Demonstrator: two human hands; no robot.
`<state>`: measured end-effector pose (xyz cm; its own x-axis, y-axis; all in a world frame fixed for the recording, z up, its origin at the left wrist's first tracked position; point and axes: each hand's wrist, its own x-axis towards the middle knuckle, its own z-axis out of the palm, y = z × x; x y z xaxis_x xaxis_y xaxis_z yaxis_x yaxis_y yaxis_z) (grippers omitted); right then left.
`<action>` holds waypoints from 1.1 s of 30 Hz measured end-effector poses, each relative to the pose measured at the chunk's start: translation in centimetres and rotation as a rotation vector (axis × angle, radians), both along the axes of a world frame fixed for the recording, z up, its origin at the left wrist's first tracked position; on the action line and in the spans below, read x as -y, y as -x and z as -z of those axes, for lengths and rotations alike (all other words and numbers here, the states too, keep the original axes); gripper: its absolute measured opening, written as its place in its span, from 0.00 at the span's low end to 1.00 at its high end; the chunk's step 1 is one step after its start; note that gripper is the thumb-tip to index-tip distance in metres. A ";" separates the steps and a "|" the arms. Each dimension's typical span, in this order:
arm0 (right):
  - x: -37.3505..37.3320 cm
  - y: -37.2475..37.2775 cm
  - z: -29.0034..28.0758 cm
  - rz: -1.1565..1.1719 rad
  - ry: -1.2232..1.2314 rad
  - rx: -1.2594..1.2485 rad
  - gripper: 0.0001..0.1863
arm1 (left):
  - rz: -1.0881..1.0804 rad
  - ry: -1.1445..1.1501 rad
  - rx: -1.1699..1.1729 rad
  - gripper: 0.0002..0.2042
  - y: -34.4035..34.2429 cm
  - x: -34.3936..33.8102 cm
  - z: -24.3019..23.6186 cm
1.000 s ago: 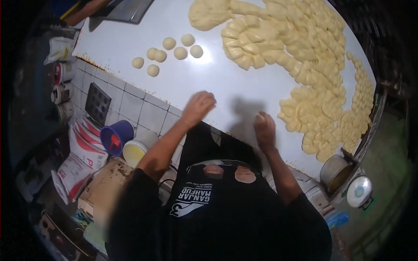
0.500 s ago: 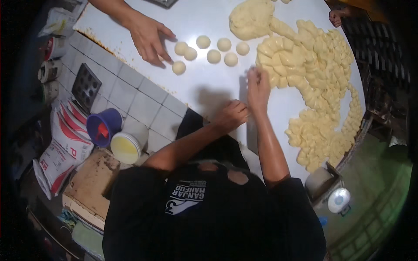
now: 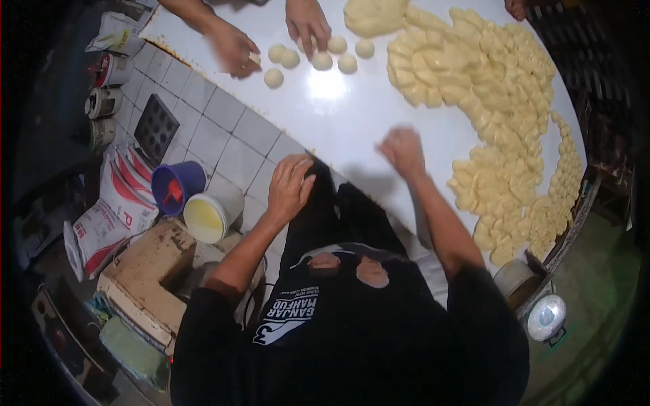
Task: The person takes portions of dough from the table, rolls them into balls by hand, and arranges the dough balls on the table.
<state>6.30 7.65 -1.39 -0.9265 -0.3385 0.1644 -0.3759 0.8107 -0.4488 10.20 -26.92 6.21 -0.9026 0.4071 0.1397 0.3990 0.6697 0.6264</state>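
Note:
My left hand [image 3: 290, 186] is at the table's near edge above my black trousers, fingers loosely bent and apart, with nothing seen in it. Over the white table [image 3: 345, 108], my right hand [image 3: 404, 150] is curled and smeared by motion; whether it holds anything cannot be made out. It is left of a large spread of cut yellow dough pieces [image 3: 494, 88]. Beyond both hands, several round dough balls [image 3: 291, 59] lie on the tabletop. A co-worker's hands [image 3: 230, 49] reach in from the top, one [image 3: 307, 27] with fingertips on a ball.
A larger dough lump [image 3: 372, 15] lies at the back; another person's hand [image 3: 516, 8] shows at the top right. On the left are a dark moulded pan [image 3: 156, 125], sacks [image 3: 112, 230], a blue bucket [image 3: 177, 183], a white bucket [image 3: 210, 220] and cardboard [image 3: 135, 271]. A pot [image 3: 514, 277] stands lower right.
My left hand has drawn back leftward to the table edge. My right hand rose toward the dough, then came back down. The co-worker's two hands have come in among the balls.

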 end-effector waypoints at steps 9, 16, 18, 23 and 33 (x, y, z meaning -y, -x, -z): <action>-1.6 0.2 0.7 0.087 0.092 -0.066 0.14 | -0.023 0.051 -0.052 0.16 -4.3 -0.8 -1.2; 4.7 -2.2 0.1 0.073 0.326 -0.157 0.10 | -0.148 0.113 0.066 0.17 -8.6 2.2 -1.3; 4.7 -1.2 1.0 0.295 0.643 0.177 0.15 | -0.116 0.154 0.109 0.17 -9.6 2.4 -1.3; 5.6 -0.7 -3.0 0.299 1.075 0.466 0.27 | -0.085 0.120 0.156 0.17 -8.7 2.3 -2.0; 4.7 -7.0 -2.6 0.331 0.931 0.473 0.28 | 0.044 -0.011 0.117 0.16 -3.5 1.1 -2.5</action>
